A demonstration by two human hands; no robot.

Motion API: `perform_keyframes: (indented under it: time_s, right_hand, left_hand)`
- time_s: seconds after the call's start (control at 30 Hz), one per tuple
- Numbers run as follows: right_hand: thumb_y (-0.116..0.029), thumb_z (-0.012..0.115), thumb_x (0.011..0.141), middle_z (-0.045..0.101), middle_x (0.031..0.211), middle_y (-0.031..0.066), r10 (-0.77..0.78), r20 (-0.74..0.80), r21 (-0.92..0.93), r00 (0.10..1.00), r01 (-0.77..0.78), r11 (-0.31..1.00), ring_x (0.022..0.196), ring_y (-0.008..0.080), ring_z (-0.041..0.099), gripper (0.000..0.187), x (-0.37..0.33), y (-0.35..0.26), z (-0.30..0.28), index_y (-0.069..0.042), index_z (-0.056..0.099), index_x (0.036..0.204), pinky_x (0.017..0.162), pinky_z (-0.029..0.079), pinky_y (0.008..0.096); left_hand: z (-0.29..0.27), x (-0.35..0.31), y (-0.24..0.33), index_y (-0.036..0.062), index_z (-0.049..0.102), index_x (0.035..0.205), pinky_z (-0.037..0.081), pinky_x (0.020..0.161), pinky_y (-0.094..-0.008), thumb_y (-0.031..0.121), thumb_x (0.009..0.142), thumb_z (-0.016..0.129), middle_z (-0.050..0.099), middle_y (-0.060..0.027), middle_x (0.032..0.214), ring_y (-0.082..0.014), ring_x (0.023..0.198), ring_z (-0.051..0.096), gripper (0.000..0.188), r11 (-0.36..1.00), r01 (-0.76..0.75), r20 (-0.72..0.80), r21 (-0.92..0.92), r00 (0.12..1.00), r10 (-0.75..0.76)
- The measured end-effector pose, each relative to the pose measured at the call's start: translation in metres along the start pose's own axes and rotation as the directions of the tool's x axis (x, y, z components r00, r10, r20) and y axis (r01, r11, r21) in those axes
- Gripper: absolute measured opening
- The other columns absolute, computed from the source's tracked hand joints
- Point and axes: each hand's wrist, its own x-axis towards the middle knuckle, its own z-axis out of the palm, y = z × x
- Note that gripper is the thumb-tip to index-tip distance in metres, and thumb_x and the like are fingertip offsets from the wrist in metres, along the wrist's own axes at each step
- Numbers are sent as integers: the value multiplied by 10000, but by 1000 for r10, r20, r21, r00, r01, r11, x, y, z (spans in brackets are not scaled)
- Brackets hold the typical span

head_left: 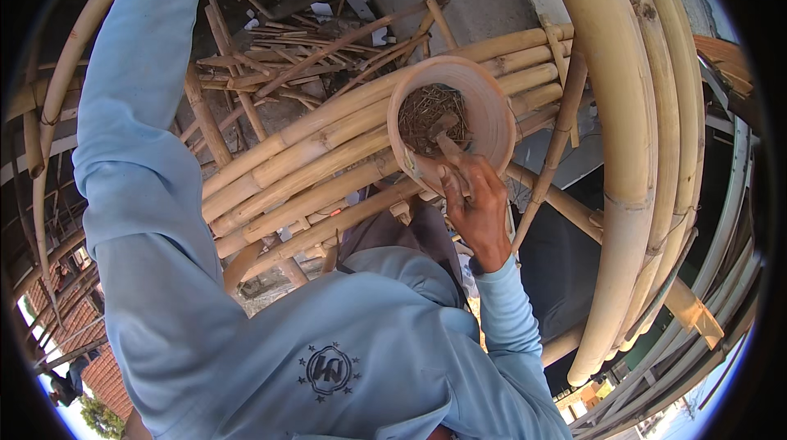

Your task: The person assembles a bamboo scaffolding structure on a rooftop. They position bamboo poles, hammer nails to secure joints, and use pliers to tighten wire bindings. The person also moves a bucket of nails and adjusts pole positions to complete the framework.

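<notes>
Grips, with the right hand, the near end of a short-handled tool, seemingly a hammer, with the thumb on the left and the fingers folded over. Has the tool running up and away from the knuckles, with its head lying on a heap of thin nails. Has tool head and nails alike inside a pale pinkish bucket, just beyond the fingertips and open toward the viewer. Crosses the near rim of the bucket with the hand; cannot tell whether also pressing on it. Cannot tell, either, what bears the bucket from below.

Wears a dark band at the right wrist, under a light blue sleeve coming up from below. Stretches the left arm, in the same blue cloth, past the top edge; cannot tell the state of the left hand, out of view there.

Shows, behind the bucket and to its left, a slanting row of bamboo poles. Shows, farther off, a pile of wooden sticks in shade; to the right, thick bamboo stems bowed by the lens; at the lower left, a reddish tiled roof.
</notes>
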Motion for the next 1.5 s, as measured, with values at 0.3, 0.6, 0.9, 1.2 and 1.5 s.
perform_keyframes:
  time_s: [0.3,0.6,0.9,1.2,1.5]
  right_hand:
    - [-96,728,892,647,1181,299,116,139,-174,984,-91,980,1111,490,625,372,-8,86,-6,97,632,1195,969,500,489]
    - [-162,747,918,682,1105,270,143,78,-48,987,-140,989,1033,445,669,368,44,72,-21,77,655,1181,912,519,475]
    - [-215,766,928,744,1018,153,418,167,246,893,-449,859,885,250,709,334,-20,72,-33,34,705,1141,819,548,361]
    - [-211,750,956,734,956,130,139,507,485,850,-415,770,859,189,718,371,73,-25,47,65,681,1194,759,573,303]
    - [-204,732,958,734,966,123,-250,730,395,636,-95,914,838,174,712,394,118,-84,125,85,673,1219,742,563,293]
  left_hand:
    - [5,-2,0,156,423,1534,347,1130,-606,466,1010,546,498,-188,1489,-430,1375,455,621,999,52,79,-7,996,-51]
    - [9,-10,6,148,385,1558,282,1199,-581,431,1031,512,464,-182,1532,-433,1431,402,612,992,126,21,8,992,-126]
    - [19,-196,45,146,564,1445,422,1128,-480,401,1005,609,591,-225,1428,-415,1333,545,511,836,43,-179,-547,970,-167]
    - [81,-798,114,34,763,1084,590,824,-370,135,885,727,777,-171,994,-264,916,754,225,-56,974,662,-221,108,-742]
    - [-26,-959,100,35,728,1064,558,533,-416,141,936,694,738,-160,903,-298,678,711,169,-800,166,470,-577,-733,-491]
